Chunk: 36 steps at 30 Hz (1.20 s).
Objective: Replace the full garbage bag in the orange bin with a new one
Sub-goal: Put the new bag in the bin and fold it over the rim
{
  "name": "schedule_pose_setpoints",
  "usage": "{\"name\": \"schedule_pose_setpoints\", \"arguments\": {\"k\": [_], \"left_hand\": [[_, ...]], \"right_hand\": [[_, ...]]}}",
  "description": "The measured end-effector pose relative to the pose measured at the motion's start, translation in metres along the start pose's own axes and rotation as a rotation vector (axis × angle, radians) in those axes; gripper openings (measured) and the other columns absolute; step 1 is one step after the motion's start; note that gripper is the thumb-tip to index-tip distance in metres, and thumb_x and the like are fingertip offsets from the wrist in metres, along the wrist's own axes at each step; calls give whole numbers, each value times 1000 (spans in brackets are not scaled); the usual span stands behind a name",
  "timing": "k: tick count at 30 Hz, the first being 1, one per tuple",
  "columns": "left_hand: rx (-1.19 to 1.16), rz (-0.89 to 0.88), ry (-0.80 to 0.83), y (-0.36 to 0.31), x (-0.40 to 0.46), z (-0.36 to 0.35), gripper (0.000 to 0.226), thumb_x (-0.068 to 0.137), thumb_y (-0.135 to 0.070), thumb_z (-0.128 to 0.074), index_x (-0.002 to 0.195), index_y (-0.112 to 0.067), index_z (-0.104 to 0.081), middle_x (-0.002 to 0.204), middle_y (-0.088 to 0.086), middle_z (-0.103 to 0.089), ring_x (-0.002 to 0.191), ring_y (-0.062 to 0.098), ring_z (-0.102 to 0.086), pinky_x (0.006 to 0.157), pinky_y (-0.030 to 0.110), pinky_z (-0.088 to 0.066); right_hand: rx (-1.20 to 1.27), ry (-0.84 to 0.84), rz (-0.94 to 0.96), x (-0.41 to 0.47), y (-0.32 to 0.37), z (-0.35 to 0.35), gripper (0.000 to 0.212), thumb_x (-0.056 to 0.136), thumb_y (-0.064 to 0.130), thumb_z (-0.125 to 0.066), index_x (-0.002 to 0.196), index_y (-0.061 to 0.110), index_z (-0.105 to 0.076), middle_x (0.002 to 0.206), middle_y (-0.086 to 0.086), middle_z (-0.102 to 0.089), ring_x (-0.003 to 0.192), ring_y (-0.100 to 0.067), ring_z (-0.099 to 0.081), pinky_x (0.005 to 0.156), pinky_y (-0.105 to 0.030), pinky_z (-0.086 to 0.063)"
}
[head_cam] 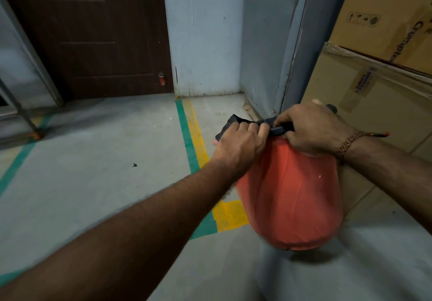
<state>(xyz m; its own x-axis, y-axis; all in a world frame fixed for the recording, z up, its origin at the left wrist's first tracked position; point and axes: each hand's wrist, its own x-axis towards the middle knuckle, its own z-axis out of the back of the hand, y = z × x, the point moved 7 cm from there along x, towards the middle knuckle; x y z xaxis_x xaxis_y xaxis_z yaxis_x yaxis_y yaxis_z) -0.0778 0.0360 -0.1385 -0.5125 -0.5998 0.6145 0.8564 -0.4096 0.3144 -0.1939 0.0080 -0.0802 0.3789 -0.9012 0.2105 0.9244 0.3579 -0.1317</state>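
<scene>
An orange bin [289, 195] stands on the concrete floor near stacked boxes, slightly blurred. Across its top lies a black garbage bag [279, 129], bunched into a dark strip. My left hand [240, 144] grips the bag's left part with curled fingers, and a loose corner of black plastic sticks out beyond it. My right hand [313, 127], with a braided band on the wrist, pinches the bag's right part over the bin's rim. The two hands sit close together, almost touching. The bin's opening is hidden under the hands and the bag.
Stacked cardboard boxes [374, 85] rise right behind the bin. A grey wall corner [264, 43] and a dark brown door [93, 38] lie ahead. Green and yellow tape lines [191, 134] cross the floor left of the bin. A metal frame [25, 118] stands far left.
</scene>
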Motion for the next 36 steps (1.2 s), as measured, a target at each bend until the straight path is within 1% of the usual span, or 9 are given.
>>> {"name": "schedule_pose_setpoints", "arguments": {"k": [4, 9, 10, 11, 15, 17, 25, 31, 36], "left_hand": [[-260, 83, 18, 35, -13, -2, 75, 95, -74, -39, 141, -16, -49, 127, 9, -56, 107, 30, -55, 89, 44, -45], [-912, 1307, -28, 105, -55, -41, 61, 99, -69, -34, 110, -14, -58, 110, 9, -65, 100, 30, -64, 87, 44, -55], [-1005, 1398, 4, 106, -59, -51, 57, 99, -66, -39, 107, -13, -60, 109, 10, -67, 100, 32, -66, 88, 45, -57], [-1011, 1311, 34, 107, -53, -54, 54, 97, -64, -45, 106, -14, -63, 108, 8, -69, 101, 30, -67, 89, 43, -57], [-681, 219, 70, 70, -7, -18, 55, 89, -67, -56, 120, -25, -73, 126, 2, -67, 118, 21, -60, 100, 35, -49], [-552, -35, 158, 52, -4, -19, 48, 91, -57, -59, 122, -22, -71, 118, 4, -70, 107, 27, -64, 89, 37, -54], [-196, -67, 213, 32, -9, -17, 16, 88, -22, -55, 103, -16, -58, 90, 6, -69, 79, 35, -65, 66, 40, -50], [-21, -23, 140, 6, -5, -9, 11, 87, -16, -65, 96, -17, -61, 84, 4, -71, 71, 27, -66, 56, 33, -30], [-87, -19, 46, -8, -2, -7, 26, 99, -22, -38, 105, -11, -61, 92, 10, -71, 81, 30, -67, 67, 39, -49]], "right_hand": [[89, 40, -114, -6, -18, 3, 38, 79, 25, -69, 111, 46, -73, 102, 6, -76, 99, -25, -69, 85, -37, -59], [122, 37, -129, -10, -19, 5, 36, 81, 25, -73, 112, 43, -75, 107, 7, -76, 103, -25, -68, 89, -39, -59], [120, 34, -129, -10, -18, 5, 37, 81, 24, -72, 113, 43, -75, 106, 7, -76, 103, -25, -69, 89, -39, -59], [117, 31, -127, -10, -17, 5, 37, 80, 25, -71, 113, 43, -75, 106, 7, -77, 102, -25, -69, 89, -39, -59], [104, 25, -110, -9, -12, 5, 37, 79, 26, -70, 111, 45, -74, 103, 7, -77, 101, -25, -70, 89, -39, -59], [113, 42, -111, -9, -14, 5, 37, 80, 23, -70, 110, 45, -74, 103, 8, -77, 101, -24, -69, 89, -38, -59], [84, 102, -36, -7, -26, 3, 38, 84, 18, -70, 115, 39, -74, 107, 8, -77, 106, -22, -68, 96, -37, -55], [-144, 71, 135, -13, 14, 12, 45, 78, 69, -59, 109, 37, -69, 97, 8, -70, 109, -21, -58, 95, -42, -42], [-166, -73, 212, -18, 40, -5, 17, 83, 38, -64, 95, 26, -64, 94, 3, -72, 89, -24, -67, 85, -39, -50]]}}
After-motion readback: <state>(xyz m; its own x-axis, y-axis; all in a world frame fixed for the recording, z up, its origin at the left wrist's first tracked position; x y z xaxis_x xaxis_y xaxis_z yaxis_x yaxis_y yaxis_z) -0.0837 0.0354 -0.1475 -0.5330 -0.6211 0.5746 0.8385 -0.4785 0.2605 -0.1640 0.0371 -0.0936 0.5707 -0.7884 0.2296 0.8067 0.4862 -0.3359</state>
